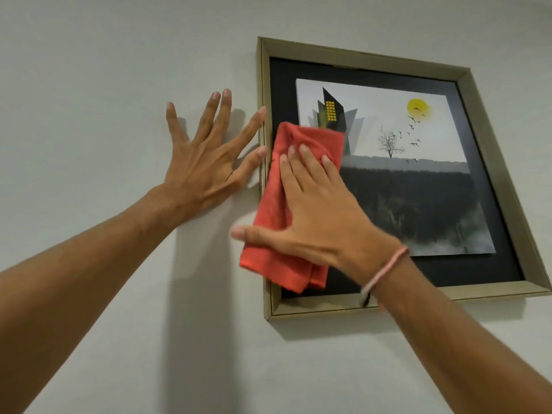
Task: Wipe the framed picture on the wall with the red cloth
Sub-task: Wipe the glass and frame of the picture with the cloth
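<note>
A framed picture [507, 180] with a gold frame and black mat hangs on the pale wall; its print shows a tree, birds and a yellow sun. My right hand [316, 216] lies flat on the folded red cloth [274, 210] and presses it against the left part of the glass, over the mat and the print's left edge. The cloth's lower end hangs down near the bottom left corner of the frame. My left hand [206, 162] is spread flat on the wall beside the frame, with thumb and index fingertip touching its left edge.
The wall [104, 70] around the frame is plain and bare. A thin pink band [385, 270] circles my right wrist. Both forearms reach up from the bottom corners of the view.
</note>
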`<state>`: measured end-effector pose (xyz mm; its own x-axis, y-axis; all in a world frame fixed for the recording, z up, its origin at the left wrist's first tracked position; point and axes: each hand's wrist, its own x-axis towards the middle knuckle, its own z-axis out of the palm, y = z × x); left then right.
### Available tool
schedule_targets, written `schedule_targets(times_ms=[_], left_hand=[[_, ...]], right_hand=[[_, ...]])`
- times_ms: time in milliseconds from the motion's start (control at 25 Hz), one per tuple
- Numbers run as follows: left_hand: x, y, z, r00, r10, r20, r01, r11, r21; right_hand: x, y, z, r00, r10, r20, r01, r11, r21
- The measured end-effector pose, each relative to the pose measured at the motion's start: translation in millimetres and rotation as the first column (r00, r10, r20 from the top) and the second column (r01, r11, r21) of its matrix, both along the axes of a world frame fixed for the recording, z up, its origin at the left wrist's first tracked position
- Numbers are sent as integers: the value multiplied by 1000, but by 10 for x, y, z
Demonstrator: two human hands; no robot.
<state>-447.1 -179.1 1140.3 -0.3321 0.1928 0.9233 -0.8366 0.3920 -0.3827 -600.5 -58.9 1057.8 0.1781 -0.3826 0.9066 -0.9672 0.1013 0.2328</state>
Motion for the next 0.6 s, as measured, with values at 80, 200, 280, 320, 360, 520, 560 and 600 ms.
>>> schedule_targets(times_ms=[80, 200, 280, 320, 360, 520, 560, 600], left_hand=[[-2, 18, 7, 1000, -24, 1, 24, 1000, 20], [1, 44, -3, 1000, -18, -2, 18, 999, 41], [-1, 65, -11, 1000, -12, -3, 12, 998, 55], [1, 77, -15, 1000, -14, -5, 15, 998, 62], [3, 86, -21, 1000, -17, -5, 17, 998, 67], [14, 105, -36, 1000, -29, -3, 29, 996, 85], [12, 109, -37, 999, -34, -4, 34, 996, 86], [8, 112, -33, 999, -40, -5, 40, 996, 86]], right_hand=[[44, 56, -519, 998, 47, 36, -48, 998, 45], [65, 133, -1212, 999, 5, 43, -13, 985, 173], [64, 154, -1450, 998, -50, -29, 53, 993, 104], [68, 167, -1498, 998, -58, 2, 57, 996, 74], [69, 195, -1506, 997, -70, 18, 68, 995, 72], [87, 288, -1539, 990, -86, 116, 73, 991, 111], [95, 315, -1535, 984, -99, 148, 81, 989, 126], [78, 336, -1537, 978, -114, 175, 90, 986, 139]])
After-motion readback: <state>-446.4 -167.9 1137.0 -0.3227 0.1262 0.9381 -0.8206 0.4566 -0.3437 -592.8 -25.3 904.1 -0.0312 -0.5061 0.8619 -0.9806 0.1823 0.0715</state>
